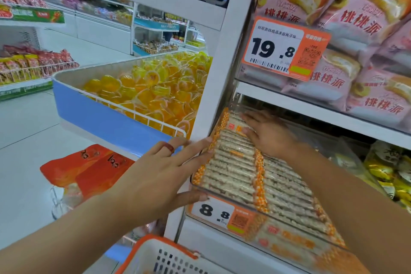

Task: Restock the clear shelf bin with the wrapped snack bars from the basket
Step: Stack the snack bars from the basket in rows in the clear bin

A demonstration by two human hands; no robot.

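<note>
The left hand lies with fingers straight and spread against the left end of the snack bars, thumb under the front corner of the clear bin. The right hand presses flat, fingers extended, on top of the bars farther back. The bars fill the bin in tight rows on the lower shelf. A price tag hangs on the bin's front. The basket sits below. Pink cake packs fill the shelf above.
</note>
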